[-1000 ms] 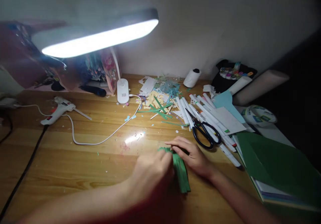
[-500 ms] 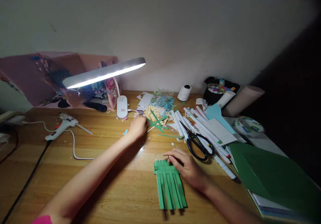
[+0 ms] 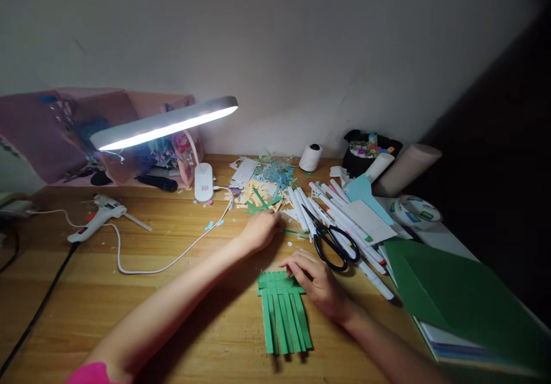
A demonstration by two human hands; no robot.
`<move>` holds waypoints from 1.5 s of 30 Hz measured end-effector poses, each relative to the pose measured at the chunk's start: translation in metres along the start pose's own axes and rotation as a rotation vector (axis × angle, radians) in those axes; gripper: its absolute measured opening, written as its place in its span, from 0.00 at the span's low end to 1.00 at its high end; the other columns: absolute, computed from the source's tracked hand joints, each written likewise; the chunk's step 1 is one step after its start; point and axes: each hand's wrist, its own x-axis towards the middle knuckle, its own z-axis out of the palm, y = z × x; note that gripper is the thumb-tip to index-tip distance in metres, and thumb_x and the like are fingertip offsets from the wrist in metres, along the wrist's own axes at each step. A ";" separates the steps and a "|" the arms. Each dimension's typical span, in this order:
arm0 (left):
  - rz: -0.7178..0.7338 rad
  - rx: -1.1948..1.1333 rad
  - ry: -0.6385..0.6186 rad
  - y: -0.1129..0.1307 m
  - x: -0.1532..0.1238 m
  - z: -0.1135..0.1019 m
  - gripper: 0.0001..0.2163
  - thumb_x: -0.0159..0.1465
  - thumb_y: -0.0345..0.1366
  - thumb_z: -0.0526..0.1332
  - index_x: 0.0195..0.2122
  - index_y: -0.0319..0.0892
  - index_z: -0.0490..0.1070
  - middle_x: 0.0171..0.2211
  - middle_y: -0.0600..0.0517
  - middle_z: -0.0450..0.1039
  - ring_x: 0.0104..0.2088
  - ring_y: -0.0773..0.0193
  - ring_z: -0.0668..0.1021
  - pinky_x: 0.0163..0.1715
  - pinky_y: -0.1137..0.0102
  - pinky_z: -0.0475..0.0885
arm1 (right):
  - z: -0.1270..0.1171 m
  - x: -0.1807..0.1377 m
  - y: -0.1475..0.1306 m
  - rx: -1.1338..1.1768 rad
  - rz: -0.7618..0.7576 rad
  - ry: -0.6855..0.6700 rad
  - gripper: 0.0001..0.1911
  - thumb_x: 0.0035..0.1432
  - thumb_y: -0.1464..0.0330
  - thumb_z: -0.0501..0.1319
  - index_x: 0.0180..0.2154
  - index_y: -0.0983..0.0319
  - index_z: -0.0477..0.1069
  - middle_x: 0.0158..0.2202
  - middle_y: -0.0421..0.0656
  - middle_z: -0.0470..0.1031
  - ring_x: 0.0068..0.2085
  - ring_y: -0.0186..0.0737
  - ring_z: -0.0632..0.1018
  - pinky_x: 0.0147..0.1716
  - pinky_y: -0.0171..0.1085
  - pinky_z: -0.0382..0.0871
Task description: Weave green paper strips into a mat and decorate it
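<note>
My left hand (image 3: 262, 230) reaches over the wooden table beside the pile of paper scraps (image 3: 262, 186). Its fingers are curled closed and their tips are hidden. A thin green paper strip (image 3: 296, 233) lies just right of them. Nearer to me is a piece of woven green paper (image 3: 282, 309), with crosswise strips at its top and long loose strips hanging toward me. My right hand (image 3: 319, 283) rests at its upper right corner, fingers bent with the tips down on the paper. More green strips (image 3: 260, 198) lie crossed on the scraps.
Black-handled scissors (image 3: 336, 246) lie on white markers (image 3: 350, 223) at right. Green sheets (image 3: 447, 292) stack at the right edge. A lit lamp (image 3: 167, 124) hangs over the left side, with a glue gun (image 3: 97, 217) and white cable (image 3: 172, 266) below.
My left hand has moved right and a little toward me, from the edge of the scrap pile to beside the thin green strip. My right hand stays at the woven paper.
</note>
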 end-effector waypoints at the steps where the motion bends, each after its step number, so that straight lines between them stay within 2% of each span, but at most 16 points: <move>1: -0.003 0.024 0.008 0.002 -0.001 0.002 0.06 0.61 0.28 0.56 0.30 0.39 0.73 0.34 0.46 0.74 0.37 0.59 0.74 0.38 0.67 0.67 | 0.000 0.000 0.000 -0.007 -0.003 -0.003 0.13 0.66 0.70 0.48 0.37 0.61 0.71 0.29 0.42 0.72 0.35 0.38 0.72 0.38 0.37 0.64; 4: -0.016 0.089 0.026 0.005 -0.005 0.002 0.07 0.61 0.27 0.55 0.31 0.38 0.72 0.35 0.44 0.73 0.39 0.56 0.74 0.42 0.63 0.65 | 0.000 0.000 0.000 -0.026 -0.009 -0.020 0.13 0.66 0.70 0.48 0.36 0.61 0.71 0.29 0.43 0.72 0.35 0.39 0.72 0.37 0.38 0.64; 7: -0.063 0.137 0.053 0.001 -0.007 -0.005 0.05 0.61 0.28 0.56 0.32 0.38 0.71 0.33 0.46 0.74 0.37 0.57 0.74 0.41 0.65 0.66 | 0.000 0.000 0.000 -0.042 -0.017 -0.023 0.13 0.66 0.69 0.48 0.36 0.61 0.71 0.29 0.43 0.72 0.34 0.39 0.72 0.37 0.38 0.65; 10: -0.193 0.190 0.154 -0.015 0.000 -0.021 0.06 0.62 0.27 0.54 0.35 0.38 0.70 0.34 0.45 0.75 0.36 0.58 0.75 0.37 0.67 0.66 | 0.000 -0.001 -0.001 -0.038 -0.024 -0.023 0.13 0.66 0.69 0.48 0.36 0.61 0.71 0.29 0.43 0.72 0.34 0.39 0.72 0.36 0.38 0.65; 15: -0.410 0.312 0.329 -0.045 0.022 -0.051 0.09 0.64 0.28 0.51 0.42 0.34 0.68 0.40 0.37 0.71 0.42 0.49 0.73 0.40 0.61 0.64 | 0.001 -0.001 0.001 -0.026 -0.008 -0.028 0.13 0.66 0.69 0.49 0.36 0.62 0.71 0.29 0.42 0.72 0.34 0.37 0.72 0.37 0.38 0.65; 17: -0.374 0.341 0.331 -0.050 0.028 -0.054 0.11 0.63 0.26 0.52 0.44 0.34 0.68 0.44 0.36 0.69 0.46 0.48 0.70 0.41 0.60 0.63 | 0.002 -0.001 0.001 -0.025 -0.003 -0.030 0.13 0.66 0.69 0.49 0.36 0.62 0.71 0.29 0.42 0.72 0.34 0.37 0.72 0.36 0.37 0.65; 19: -0.259 0.346 0.275 -0.050 0.030 -0.052 0.10 0.62 0.26 0.54 0.43 0.38 0.70 0.44 0.40 0.69 0.48 0.49 0.69 0.43 0.61 0.62 | 0.001 0.000 0.002 -0.025 -0.002 -0.031 0.13 0.66 0.69 0.48 0.36 0.62 0.71 0.29 0.43 0.72 0.34 0.38 0.72 0.35 0.37 0.65; 22: -0.074 0.324 0.164 -0.050 0.031 -0.044 0.06 0.61 0.29 0.58 0.38 0.42 0.73 0.42 0.45 0.71 0.48 0.53 0.68 0.45 0.63 0.61 | 0.000 0.000 0.001 -0.023 0.004 -0.037 0.13 0.66 0.69 0.48 0.36 0.62 0.71 0.29 0.43 0.72 0.34 0.38 0.73 0.36 0.37 0.65; 25: 0.013 0.298 0.131 -0.054 0.030 -0.039 0.06 0.62 0.28 0.57 0.36 0.42 0.73 0.40 0.45 0.72 0.47 0.54 0.69 0.47 0.62 0.59 | -0.002 0.000 0.000 -0.011 0.009 -0.044 0.13 0.66 0.70 0.49 0.37 0.61 0.71 0.30 0.43 0.73 0.35 0.38 0.73 0.37 0.38 0.65; 31: -0.016 0.202 0.236 -0.058 0.025 -0.042 0.08 0.63 0.26 0.54 0.33 0.40 0.72 0.36 0.44 0.73 0.44 0.53 0.71 0.48 0.61 0.60 | -0.003 -0.001 -0.002 0.014 0.019 -0.032 0.13 0.66 0.69 0.49 0.36 0.61 0.71 0.29 0.42 0.72 0.34 0.37 0.73 0.36 0.37 0.66; 34: -0.075 0.109 0.351 -0.042 0.014 -0.047 0.08 0.66 0.30 0.53 0.37 0.40 0.71 0.38 0.45 0.74 0.43 0.55 0.72 0.46 0.62 0.63 | -0.003 -0.001 0.001 0.080 0.117 0.018 0.13 0.66 0.67 0.49 0.38 0.61 0.72 0.29 0.42 0.71 0.33 0.37 0.73 0.33 0.36 0.67; 36: -0.068 0.022 0.385 -0.024 -0.001 -0.050 0.09 0.68 0.32 0.51 0.39 0.40 0.71 0.39 0.46 0.74 0.41 0.59 0.74 0.43 0.66 0.66 | -0.004 -0.001 0.004 0.160 0.197 0.102 0.13 0.66 0.65 0.50 0.44 0.59 0.71 0.32 0.42 0.71 0.34 0.36 0.73 0.31 0.34 0.68; 39: 0.063 -0.150 0.272 0.004 -0.033 -0.052 0.06 0.64 0.36 0.59 0.32 0.41 0.73 0.33 0.53 0.76 0.35 0.66 0.75 0.39 0.73 0.68 | -0.010 -0.002 0.001 0.206 0.179 0.213 0.18 0.66 0.62 0.50 0.55 0.55 0.64 0.46 0.46 0.68 0.44 0.40 0.72 0.40 0.38 0.70; 41: 0.215 -0.485 0.068 0.018 -0.055 -0.050 0.07 0.62 0.35 0.61 0.29 0.40 0.74 0.29 0.52 0.76 0.33 0.66 0.75 0.37 0.73 0.68 | -0.014 -0.003 -0.004 0.203 0.098 0.155 0.20 0.65 0.57 0.50 0.56 0.52 0.64 0.53 0.46 0.64 0.52 0.43 0.68 0.50 0.43 0.65; 43: 0.236 -0.663 -0.037 0.028 -0.071 -0.043 0.06 0.62 0.34 0.61 0.30 0.39 0.74 0.29 0.51 0.75 0.32 0.66 0.75 0.35 0.73 0.68 | -0.017 -0.005 -0.010 0.254 0.036 0.039 0.20 0.63 0.53 0.51 0.50 0.51 0.71 0.51 0.46 0.65 0.53 0.45 0.67 0.52 0.45 0.63; 45: 0.209 -0.736 -0.112 0.034 -0.080 -0.034 0.06 0.63 0.33 0.59 0.31 0.39 0.74 0.29 0.52 0.74 0.32 0.67 0.74 0.35 0.74 0.67 | -0.016 -0.006 -0.014 0.304 0.047 0.004 0.18 0.59 0.51 0.55 0.41 0.53 0.76 0.45 0.46 0.68 0.49 0.45 0.70 0.50 0.44 0.65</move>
